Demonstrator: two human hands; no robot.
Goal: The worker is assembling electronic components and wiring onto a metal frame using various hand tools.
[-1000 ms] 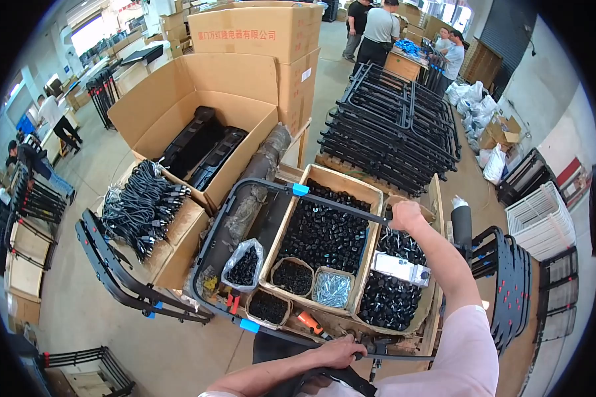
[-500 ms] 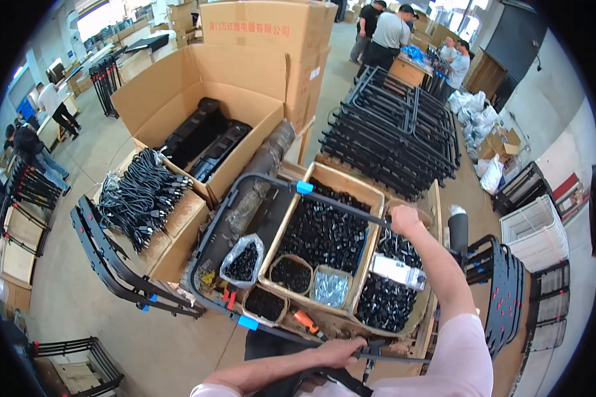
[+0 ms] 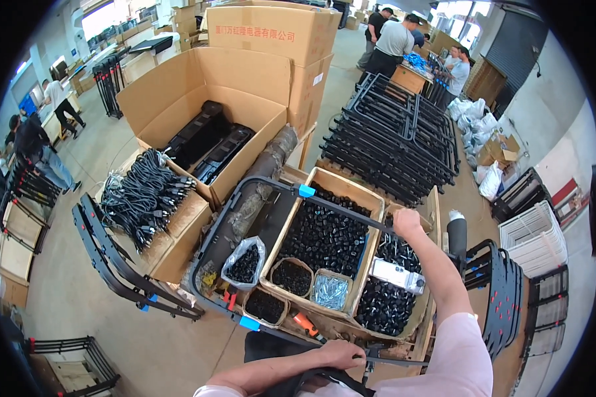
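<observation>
A black U-shaped tubular frame (image 3: 355, 215) with blue bands lies across the workbench, over the parts boxes. My right hand (image 3: 407, 223) is closed round the frame's far bar, above the right-hand parts box. Close to my body, my left hand (image 3: 342, 354) is closed on the near bar, which continues to the right beyond my fist. Beneath the frame, a wooden box (image 3: 267, 270) holds many small black parts and two smaller containers. An orange-handled tool (image 3: 304, 323) lies just above my left hand.
Left of the bench are bundled black cables (image 3: 146, 195) and an open carton (image 3: 172, 86) of black parts. Stacked black frames (image 3: 391, 139) stand beyond the bench; curved frames (image 3: 500, 291) are to the right. A silver-white box (image 3: 394, 274) rests among black parts. Several people work farther off.
The view has shifted slightly. Both hands keep hold of the frame, and the fingers of my left hand look more closed. At the far left, a person in dark clothing has shifted.
</observation>
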